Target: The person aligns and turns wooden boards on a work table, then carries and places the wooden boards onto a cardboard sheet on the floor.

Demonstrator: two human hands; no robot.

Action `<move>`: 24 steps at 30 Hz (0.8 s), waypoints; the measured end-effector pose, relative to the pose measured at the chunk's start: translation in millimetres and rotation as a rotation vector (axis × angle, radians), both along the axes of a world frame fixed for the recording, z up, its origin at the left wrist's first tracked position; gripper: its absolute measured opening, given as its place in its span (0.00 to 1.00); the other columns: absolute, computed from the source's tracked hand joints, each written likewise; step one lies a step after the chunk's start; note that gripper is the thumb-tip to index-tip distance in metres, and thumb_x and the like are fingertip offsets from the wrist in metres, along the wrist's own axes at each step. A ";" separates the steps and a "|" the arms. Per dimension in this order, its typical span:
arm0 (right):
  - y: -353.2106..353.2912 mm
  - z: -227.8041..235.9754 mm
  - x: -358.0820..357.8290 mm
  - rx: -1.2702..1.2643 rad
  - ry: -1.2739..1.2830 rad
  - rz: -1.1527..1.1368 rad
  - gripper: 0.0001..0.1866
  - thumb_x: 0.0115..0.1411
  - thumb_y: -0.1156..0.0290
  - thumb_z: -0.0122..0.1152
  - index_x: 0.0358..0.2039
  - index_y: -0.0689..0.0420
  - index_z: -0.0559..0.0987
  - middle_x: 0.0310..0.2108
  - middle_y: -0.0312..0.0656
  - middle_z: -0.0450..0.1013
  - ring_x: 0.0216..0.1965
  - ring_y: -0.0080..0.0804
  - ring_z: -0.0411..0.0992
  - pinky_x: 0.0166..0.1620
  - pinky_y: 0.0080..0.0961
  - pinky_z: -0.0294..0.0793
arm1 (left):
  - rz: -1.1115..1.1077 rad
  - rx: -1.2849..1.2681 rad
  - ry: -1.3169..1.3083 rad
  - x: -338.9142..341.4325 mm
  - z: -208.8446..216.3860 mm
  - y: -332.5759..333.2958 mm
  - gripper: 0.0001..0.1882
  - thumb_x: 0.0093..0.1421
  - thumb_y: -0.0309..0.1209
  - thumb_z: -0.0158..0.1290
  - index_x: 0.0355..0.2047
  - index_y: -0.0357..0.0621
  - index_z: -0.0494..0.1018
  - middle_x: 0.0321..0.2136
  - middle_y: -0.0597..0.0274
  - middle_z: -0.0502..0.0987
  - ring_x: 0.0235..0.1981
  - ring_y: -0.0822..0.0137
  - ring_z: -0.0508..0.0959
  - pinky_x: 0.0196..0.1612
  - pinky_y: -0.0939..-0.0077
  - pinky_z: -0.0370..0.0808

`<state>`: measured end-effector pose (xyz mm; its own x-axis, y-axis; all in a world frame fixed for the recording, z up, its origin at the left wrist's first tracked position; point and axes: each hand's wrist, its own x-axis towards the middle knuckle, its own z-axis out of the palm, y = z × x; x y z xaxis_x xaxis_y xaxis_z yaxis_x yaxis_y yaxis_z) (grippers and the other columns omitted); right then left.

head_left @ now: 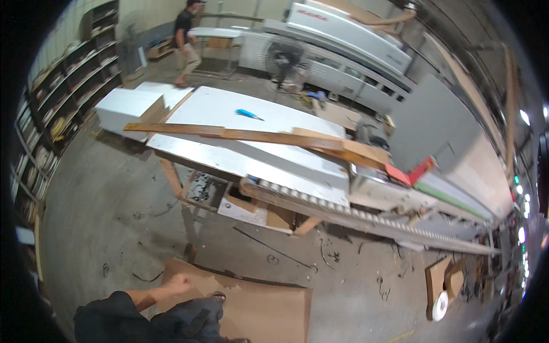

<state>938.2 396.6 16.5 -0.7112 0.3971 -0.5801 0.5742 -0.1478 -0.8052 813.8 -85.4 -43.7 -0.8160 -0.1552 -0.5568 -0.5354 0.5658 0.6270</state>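
Observation:
My left hand [179, 283] is low in the picture, its fingers curled in loosely, with nothing visible in them. It hangs above a brown cardboard sheet [266, 308] on the floor, apart from the workbench. My right hand is outside the picture. Across the white panel on the bench [211, 106] lies a long brown wooden strip [251, 135], and a blue utility knife [247, 114] rests beyond it on the same panel.
A roller rail [343, 211] runs along the near side of the bench to a machine at right. Shelves [74, 77] line the left wall. A person [186, 43] is near another table at the back. A standing fan [283, 60] and a large white machine [343, 34] are behind.

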 end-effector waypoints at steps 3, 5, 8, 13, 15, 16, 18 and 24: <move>-104.7 156.9 -179.6 0.349 -0.042 0.396 0.26 0.63 0.60 0.60 0.55 0.67 0.73 0.52 0.51 0.71 0.51 0.38 0.70 0.54 0.34 0.71 | 0.261 0.024 0.138 -51.9 -1.9 -76.9 0.20 0.52 0.34 0.59 0.44 0.39 0.77 0.36 0.50 0.81 0.39 0.60 0.81 0.43 0.67 0.75; -112.1 59.1 -243.4 0.345 0.266 0.395 0.23 0.64 0.57 0.56 0.47 0.67 0.77 0.39 0.49 0.77 0.41 0.32 0.74 0.45 0.27 0.73 | 0.446 0.075 0.189 -93.4 33.6 -104.8 0.23 0.51 0.31 0.59 0.48 0.36 0.75 0.39 0.51 0.80 0.42 0.62 0.80 0.45 0.68 0.75; -185.8 76.4 -362.5 0.295 0.402 0.600 0.20 0.62 0.66 0.60 0.50 0.67 0.77 0.43 0.44 0.78 0.42 0.31 0.75 0.47 0.26 0.74 | 0.656 0.095 0.243 -119.0 53.4 -169.9 0.28 0.49 0.29 0.59 0.52 0.32 0.71 0.43 0.53 0.78 0.45 0.61 0.77 0.49 0.69 0.73; -273.2 109.3 -545.1 0.649 0.896 0.920 0.22 0.55 0.72 0.66 0.51 0.61 0.77 0.44 0.49 0.77 0.45 0.39 0.75 0.49 0.31 0.75 | 0.599 -0.178 0.423 -233.8 65.4 -291.5 0.33 0.47 0.28 0.59 0.55 0.34 0.69 0.49 0.45 0.76 0.49 0.55 0.77 0.52 0.65 0.72; -306.9 123.0 -614.2 0.795 0.995 0.969 0.25 0.52 0.74 0.66 0.52 0.60 0.76 0.46 0.51 0.75 0.48 0.47 0.73 0.52 0.36 0.73 | 0.552 -0.272 0.532 -300.9 65.6 -340.0 0.37 0.46 0.28 0.60 0.59 0.36 0.65 0.55 0.43 0.71 0.56 0.50 0.72 0.59 0.64 0.67; -313.6 122.6 -657.3 0.851 1.015 1.061 0.31 0.49 0.73 0.68 0.56 0.60 0.72 0.51 0.52 0.71 0.55 0.52 0.68 0.58 0.38 0.67 | 0.503 -0.262 0.584 -340.8 63.6 -361.7 0.40 0.46 0.27 0.60 0.61 0.37 0.63 0.59 0.41 0.67 0.61 0.49 0.68 0.63 0.64 0.64; -331.1 106.0 -740.9 1.094 1.088 1.159 0.39 0.46 0.70 0.70 0.61 0.57 0.68 0.60 0.53 0.63 0.63 0.55 0.56 0.64 0.48 0.58 | 0.329 -0.398 0.681 -424.7 56.7 -403.0 0.45 0.45 0.27 0.61 0.65 0.39 0.57 0.65 0.40 0.57 0.68 0.48 0.55 0.68 0.65 0.54; -391.5 30.1 -894.3 1.335 0.861 1.418 0.51 0.40 0.61 0.75 0.65 0.49 0.61 0.49 0.50 0.67 0.56 0.49 0.63 0.57 0.49 0.59 | -0.139 -0.599 0.611 -550.4 31.0 -481.4 0.53 0.40 0.24 0.60 0.68 0.43 0.50 0.70 0.44 0.46 0.71 0.45 0.45 0.70 0.58 0.46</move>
<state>43.9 5.1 46.6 -0.6904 -0.7191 0.0785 -0.7233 0.6847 -0.0889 263.4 -566.8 -12.7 -0.9788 -0.1590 0.1289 -0.1036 0.9280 0.3579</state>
